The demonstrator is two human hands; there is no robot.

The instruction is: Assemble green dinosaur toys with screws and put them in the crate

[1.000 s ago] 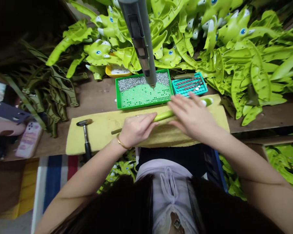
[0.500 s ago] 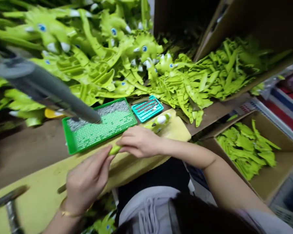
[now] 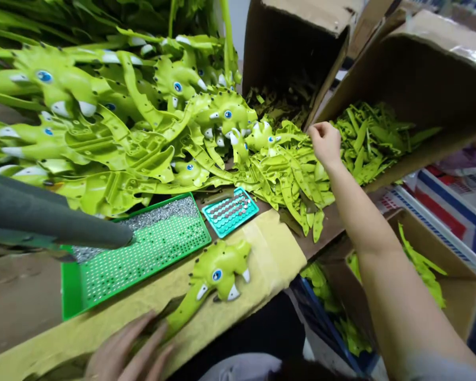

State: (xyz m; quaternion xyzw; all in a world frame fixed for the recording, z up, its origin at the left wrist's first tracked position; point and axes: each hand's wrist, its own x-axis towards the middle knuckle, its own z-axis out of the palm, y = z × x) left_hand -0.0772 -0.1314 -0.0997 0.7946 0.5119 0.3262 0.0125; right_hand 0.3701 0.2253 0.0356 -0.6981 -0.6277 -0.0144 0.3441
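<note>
On the yellow cloth in front of me lies a green plastic dinosaur toy piece (image 3: 220,267), with a blue eye, white horn tips and a long narrow end pointing to the lower left. My left hand (image 3: 129,352) rests at that narrow end, fingers apart and touching it; part of the hand runs off the bottom edge. Stretched out to the right, my right hand (image 3: 326,142) is over the heap of narrow green plastic pieces (image 3: 293,164). Its fingers are curled closed, and whatever may be in them is hidden.
A green tray (image 3: 143,264) of small metal parts and a teal tray (image 3: 230,211) of small round pieces stand behind the yellow cloth (image 3: 277,248). A grey tool shaft (image 3: 63,217) juts in from the left. Green dinosaur parts (image 3: 115,132) pile up behind; cardboard boxes (image 3: 436,47) stand right.
Both hands were together at the toy's narrow end. My right hand has let go and moved up and right to the heap; my left has opened, and the toy lies flat.
</note>
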